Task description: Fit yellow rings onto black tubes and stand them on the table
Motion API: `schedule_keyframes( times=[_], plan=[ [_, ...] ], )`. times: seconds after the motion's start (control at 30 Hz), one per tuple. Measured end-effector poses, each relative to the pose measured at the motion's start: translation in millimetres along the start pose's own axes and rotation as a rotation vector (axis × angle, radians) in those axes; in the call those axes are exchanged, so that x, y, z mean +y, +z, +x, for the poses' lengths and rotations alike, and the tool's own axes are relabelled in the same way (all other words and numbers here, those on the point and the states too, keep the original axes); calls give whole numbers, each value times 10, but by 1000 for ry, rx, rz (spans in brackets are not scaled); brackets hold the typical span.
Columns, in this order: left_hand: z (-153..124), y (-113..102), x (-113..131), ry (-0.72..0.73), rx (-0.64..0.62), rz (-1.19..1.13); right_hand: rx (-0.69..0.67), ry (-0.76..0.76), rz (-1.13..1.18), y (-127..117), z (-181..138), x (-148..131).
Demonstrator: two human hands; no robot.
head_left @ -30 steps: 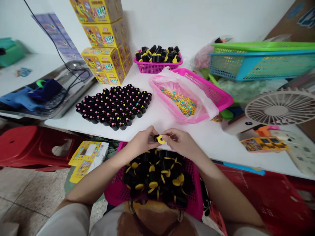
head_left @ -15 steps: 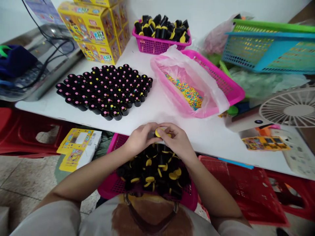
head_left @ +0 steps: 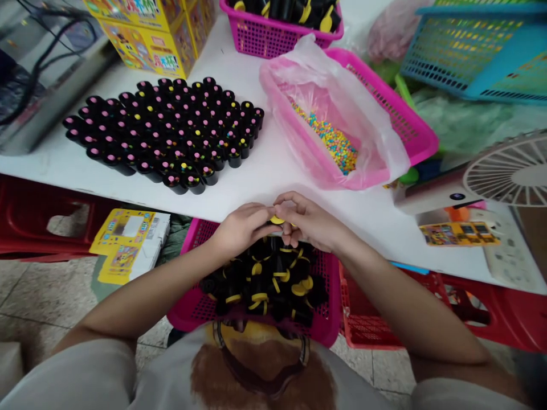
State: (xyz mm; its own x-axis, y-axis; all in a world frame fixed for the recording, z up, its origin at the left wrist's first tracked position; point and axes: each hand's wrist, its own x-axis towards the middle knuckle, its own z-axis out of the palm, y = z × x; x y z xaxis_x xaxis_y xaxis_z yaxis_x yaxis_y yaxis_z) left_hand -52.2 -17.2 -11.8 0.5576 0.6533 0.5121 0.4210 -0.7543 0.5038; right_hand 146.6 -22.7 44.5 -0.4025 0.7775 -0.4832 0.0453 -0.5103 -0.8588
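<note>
My left hand and my right hand meet at the front edge of the white table, both pinched on a small black tube with a yellow cap. Only the yellow cap shows between the fingers. Just below my hands, on my lap, sits a pink basket heaped with more black tubes and yellow caps. Ahead on the left stands a block of several upright open black tubes with coloured beads inside.
A pink basket lined with a plastic bag holds small coloured beads. Another pink basket of capped tubes and yellow boxes stand at the back. A blue basket, a white fan, red stools and a red crate are around.
The view has tilted downward and closer to the table. My hands stayed together on the capped tube, and the yellow cap now shows less between my fingers.
</note>
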Motion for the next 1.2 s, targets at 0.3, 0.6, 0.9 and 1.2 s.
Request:
schedule_keyframes(
  times=[0.3,0.6,0.9,1.2],
  plan=[
    [-5,8,-27,6,83,29,41,-46,97,-63,-46,97],
    [-5,19,-44,-24,69,-19,43,32,146,-297,-61,138],
    [12,-8,-4,-109,48,-62,142,98,90,-57,28,-44],
    [10,5,37,-235,-10,-96,221,-139,-76,81,-63,113]
  ],
)
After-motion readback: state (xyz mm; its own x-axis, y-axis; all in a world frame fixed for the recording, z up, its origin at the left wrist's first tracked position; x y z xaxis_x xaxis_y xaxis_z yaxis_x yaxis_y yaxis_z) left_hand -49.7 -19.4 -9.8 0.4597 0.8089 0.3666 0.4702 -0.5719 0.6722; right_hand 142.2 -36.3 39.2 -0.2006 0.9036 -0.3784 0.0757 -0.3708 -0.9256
